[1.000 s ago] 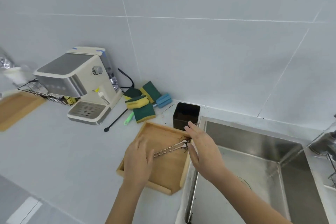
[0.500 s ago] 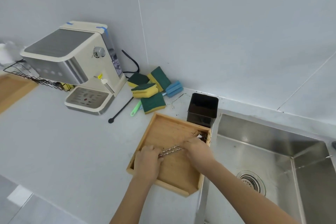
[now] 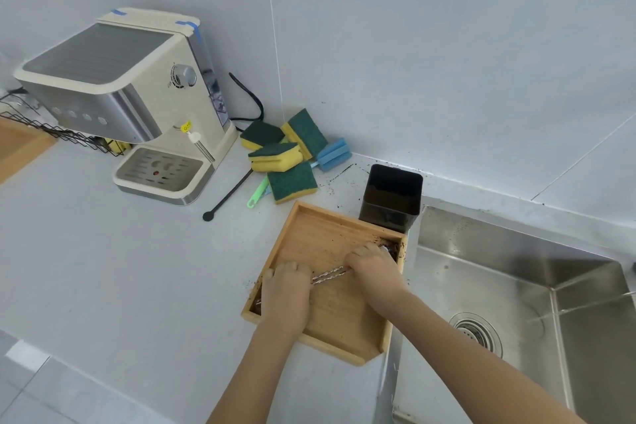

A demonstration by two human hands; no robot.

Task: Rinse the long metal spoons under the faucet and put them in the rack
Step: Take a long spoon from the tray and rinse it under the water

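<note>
Long metal spoons with twisted handles [image 3: 328,275] lie in a bundle across a wooden tray [image 3: 320,231] beside the sink. My left hand [image 3: 287,296] grips the bundle's left end with curled fingers. My right hand [image 3: 373,268] grips its right end, near the tray's dirty far right corner where dark coffee grounds lie. Only the short middle stretch of the handles shows between my hands. The steel sink [image 3: 509,289] with its drain [image 3: 476,330] sits to the right. No faucet is in view.
A black square container [image 3: 392,196] stands behind the tray. Several green-and-yellow sponges [image 3: 282,151], a blue sponge brush [image 3: 332,153] and a black stirrer [image 3: 227,196] lie near the cream coffee machine [image 3: 137,107]. A black wire rack [image 3: 51,129] sits far left.
The view has tilted down and moved closer. Both hands have curled tighter round the ends of the spoon bundle on the tray.
</note>
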